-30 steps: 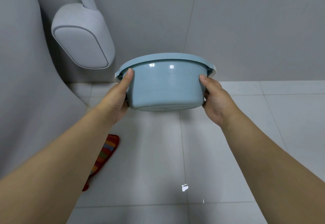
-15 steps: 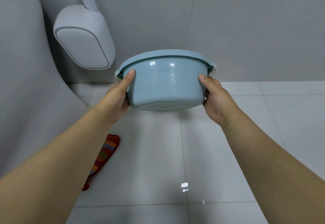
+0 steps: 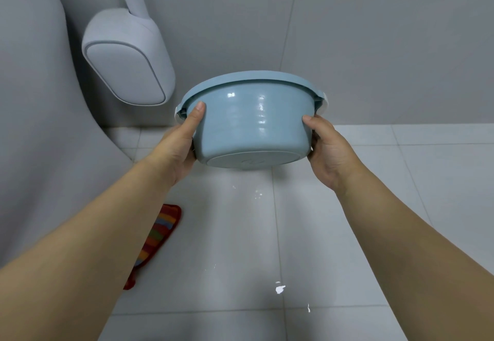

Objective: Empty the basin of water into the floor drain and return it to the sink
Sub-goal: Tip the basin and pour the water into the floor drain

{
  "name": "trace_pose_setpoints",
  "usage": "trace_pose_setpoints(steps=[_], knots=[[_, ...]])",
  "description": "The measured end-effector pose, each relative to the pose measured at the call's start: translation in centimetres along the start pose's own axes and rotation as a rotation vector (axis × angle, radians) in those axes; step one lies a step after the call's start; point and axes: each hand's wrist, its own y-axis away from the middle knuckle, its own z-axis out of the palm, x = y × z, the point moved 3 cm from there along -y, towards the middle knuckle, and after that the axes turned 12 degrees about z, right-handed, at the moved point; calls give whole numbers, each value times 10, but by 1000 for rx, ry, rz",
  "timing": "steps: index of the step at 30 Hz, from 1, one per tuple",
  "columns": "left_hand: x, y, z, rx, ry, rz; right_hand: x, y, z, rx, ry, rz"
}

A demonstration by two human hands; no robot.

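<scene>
I hold a light blue plastic basin [image 3: 251, 124] out in front of me above the white tiled floor [image 3: 240, 247]. It is tipped away from me, so I see its outer wall and part of its underside; the inside is hidden. My left hand [image 3: 181, 145] grips its left side below the rim, thumb on the wall. My right hand [image 3: 326, 148] grips the right side the same way. The tiles under the basin look wet and shiny. No floor drain or sink shows.
A grey padded fixture [image 3: 128, 60] on a stem hangs on the grey wall at the upper left. A large curved grey surface [image 3: 34, 126] fills the left edge. A red striped slipper [image 3: 157, 236] lies on the floor below my left arm.
The basin has tipped a little further away from me, showing more of its underside. Wet glints have appeared on the tiles beneath it. Both hands keep the same grip.
</scene>
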Motion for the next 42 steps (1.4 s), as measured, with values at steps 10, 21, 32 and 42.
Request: trace_pose_setpoints(steps=[10,21,32,42], knots=[[3,-1,5,-1,-41,-4,-2,2,-1,19,52,-6],[7,1,6,-5,-12,72,-7,4,2,12,16,-19],[5,-12,-6,-30,-96,71,-8,0,7,21,-83,-22],[3,-16,-8,29,-17,53,-9,4,9,48,-109,-16]])
